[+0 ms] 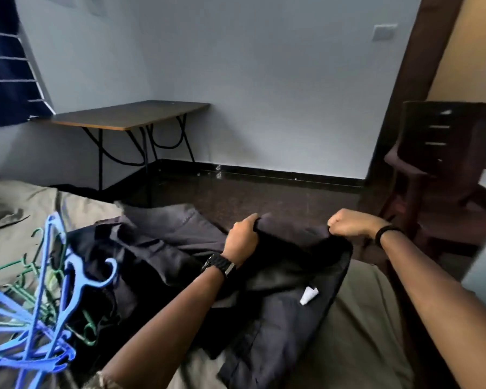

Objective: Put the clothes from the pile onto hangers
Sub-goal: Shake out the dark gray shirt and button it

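1. The left hand [243,238] and right hand [351,221], set apart, each grip the top edge of a dark garment [278,276], fingers curled tightly into the cloth.
2. The garment spreads over an olive-covered bed [362,332], a white tag [308,295] showing inside it.
3. More dark clothes [141,248] lie heaped just left of it.
4. Blue hangers [54,290] and green hangers [26,270] lie tangled at the bed's left edge.
5. Beyond stand a folding table [129,116] and a dark chair [438,153].

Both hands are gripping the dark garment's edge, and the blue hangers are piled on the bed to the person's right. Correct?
Not quite. The head view shows the blue hangers piled on the person's left. The left hand and right hand do both grip the dark garment by its edge.
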